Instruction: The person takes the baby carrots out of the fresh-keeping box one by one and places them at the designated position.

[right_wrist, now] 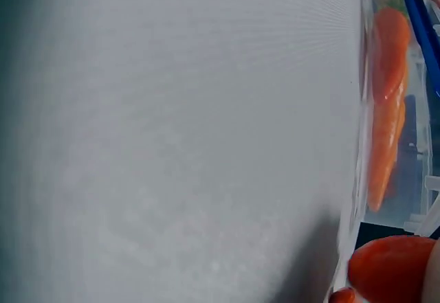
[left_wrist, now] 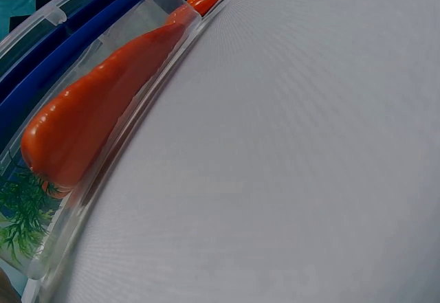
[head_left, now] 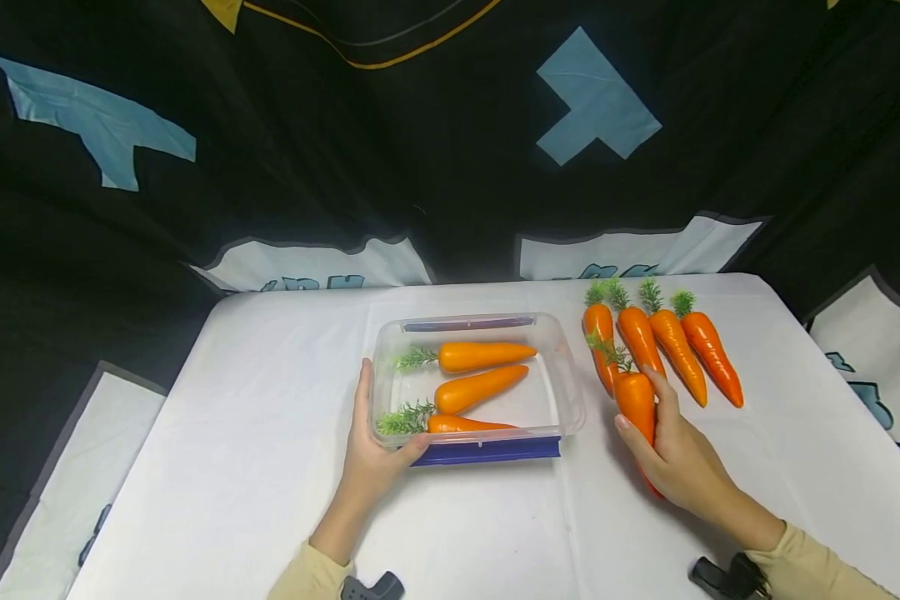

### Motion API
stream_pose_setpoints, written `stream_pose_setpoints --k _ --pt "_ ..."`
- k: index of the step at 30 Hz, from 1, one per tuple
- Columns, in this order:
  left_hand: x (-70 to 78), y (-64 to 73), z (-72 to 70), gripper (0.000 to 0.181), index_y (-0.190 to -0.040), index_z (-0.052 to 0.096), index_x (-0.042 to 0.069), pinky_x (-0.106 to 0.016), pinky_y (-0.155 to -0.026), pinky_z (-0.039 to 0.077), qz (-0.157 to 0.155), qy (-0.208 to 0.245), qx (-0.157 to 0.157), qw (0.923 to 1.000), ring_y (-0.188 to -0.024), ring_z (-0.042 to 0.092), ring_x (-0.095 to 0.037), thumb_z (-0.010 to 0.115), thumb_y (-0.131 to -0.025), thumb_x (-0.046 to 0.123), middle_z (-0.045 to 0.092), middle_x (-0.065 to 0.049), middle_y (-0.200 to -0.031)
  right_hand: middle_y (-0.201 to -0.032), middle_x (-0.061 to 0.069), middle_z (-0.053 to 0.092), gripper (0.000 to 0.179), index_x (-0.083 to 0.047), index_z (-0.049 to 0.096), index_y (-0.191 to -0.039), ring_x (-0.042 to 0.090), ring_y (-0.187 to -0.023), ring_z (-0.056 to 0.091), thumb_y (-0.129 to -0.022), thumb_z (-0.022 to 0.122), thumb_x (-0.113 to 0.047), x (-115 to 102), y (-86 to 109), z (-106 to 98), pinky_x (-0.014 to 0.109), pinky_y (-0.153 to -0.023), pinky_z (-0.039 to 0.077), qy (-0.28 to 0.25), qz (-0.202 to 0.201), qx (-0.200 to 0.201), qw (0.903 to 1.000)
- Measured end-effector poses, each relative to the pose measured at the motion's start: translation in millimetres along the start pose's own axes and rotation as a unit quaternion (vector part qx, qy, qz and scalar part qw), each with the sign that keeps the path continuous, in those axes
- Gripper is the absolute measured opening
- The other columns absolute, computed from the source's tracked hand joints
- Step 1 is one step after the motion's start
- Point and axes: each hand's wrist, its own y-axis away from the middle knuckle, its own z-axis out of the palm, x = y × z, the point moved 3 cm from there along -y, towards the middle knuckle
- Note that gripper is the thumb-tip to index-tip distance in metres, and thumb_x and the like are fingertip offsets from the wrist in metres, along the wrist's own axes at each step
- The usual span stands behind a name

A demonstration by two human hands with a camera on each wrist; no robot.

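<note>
A clear plastic container (head_left: 570, 392) with blue side clips stands in the middle of the table. Three orange toy carrots lie inside it, among them the back one (head_left: 487, 357), their green tops toward the left. My left hand (head_left: 375, 450) grips the container's front left corner, thumb at the front rim and fingers along the left wall. To the right of the container, my right hand (head_left: 678, 454) holds a carrot (head_left: 634, 402) between thumb and fingers, its leafy top pointing away. In the right wrist view, only part of this held carrot (right_wrist: 392, 267) shows at the lower edge.
Several more carrots (head_left: 708, 354) lie side by side at the back right of the white table (head_left: 270, 400), just beyond the right hand. A dark cloth (head_left: 390, 167) with blue and white patches hangs behind the table.
</note>
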Motion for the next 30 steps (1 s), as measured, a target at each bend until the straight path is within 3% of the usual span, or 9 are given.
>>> stream_pose_setpoints --k 6,11,20,30 --pt "-0.4 0.6 0.5 0.120 -0.158 0.003 0.042 -0.062 -0.123 0.013 -0.005 0.006 -0.001 1.0000 -0.155 0.008 -0.023 0.084 -0.074 0.016 0.005 0.006 -0.168 -0.110 0.026 0.062 0.077 -0.011 0.012 -0.157 0.031 -0.085 0.062 -0.099 0.059 -0.031 7.5 0.5 4.2 0.039 -0.064 0.048 -0.001 0.015 -0.010 0.9998" --pt "-1.1 0.2 0.4 0.120 -0.158 0.003 0.042 -0.062 -0.123 0.013 -0.003 0.004 -0.001 1.0000 -0.155 0.008 -0.023 0.084 -0.074 0.014 0.005 0.006 -0.168 -0.120 0.030 0.060 0.077 -0.008 0.013 -0.157 0.040 -0.097 0.063 -0.100 0.058 -0.032 11.8 0.7 8.0 0.053 -0.077 0.051 0.006 0.019 -0.007 0.9998" --pt "-1.7 0.2 0.3 0.120 -0.158 0.003 0.041 -0.061 -0.123 0.013 -0.002 0.005 -0.002 1.0000 -0.155 0.008 -0.022 0.085 -0.074 0.017 0.005 0.008 -0.168 -0.124 0.033 0.059 0.076 -0.006 0.011 -0.157 0.045 -0.101 0.063 -0.101 0.053 -0.037 16.9 -0.6 11.7 0.059 -0.083 0.050 0.036 0.039 -0.020 0.9984" --pt "-1.3 0.2 -0.2 0.119 -0.158 0.003 0.043 -0.061 -0.122 0.016 -0.003 -0.001 0.001 1.0000 -0.155 0.010 -0.024 0.084 -0.074 0.015 0.006 0.008 -0.168 -0.107 0.034 0.065 0.079 -0.004 0.009 -0.158 0.041 -0.086 0.065 -0.102 0.050 -0.041 17.5 -3.0 12.0 0.056 -0.070 0.051 0.085 0.052 -0.041 0.9941"
